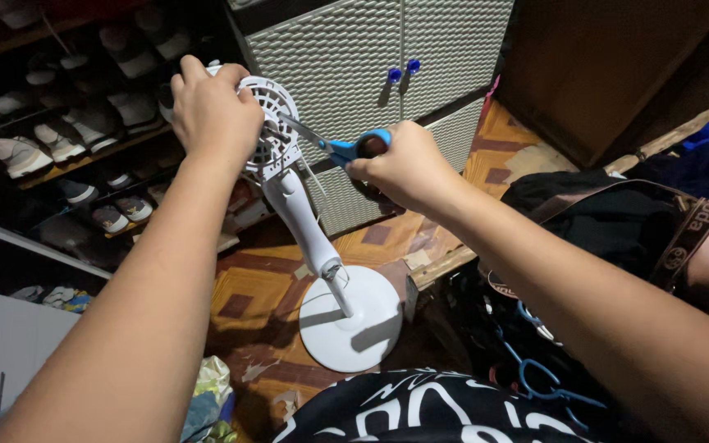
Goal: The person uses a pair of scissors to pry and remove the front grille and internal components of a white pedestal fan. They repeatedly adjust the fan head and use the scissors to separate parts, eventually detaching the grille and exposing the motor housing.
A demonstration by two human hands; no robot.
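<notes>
A white stand fan without its blades stands on a round white base point(353, 316) on the patterned floor. My left hand point(213, 111) grips the fan's round slotted motor housing point(272, 123) from the top left. My right hand point(404, 164) holds blue-handled scissors point(342, 148), whose metal blades point left into the housing. The fan's white neck point(304, 217) slants down from the housing to the base.
A shoe rack point(67, 139) with several pairs fills the left. A grey woven-pattern cabinet point(371, 57) with blue knobs stands behind the fan. Dark bags with a brown strap point(683, 238) and blue hangers point(543, 377) lie at right. Crumpled plastic point(207, 402) lies near my lap.
</notes>
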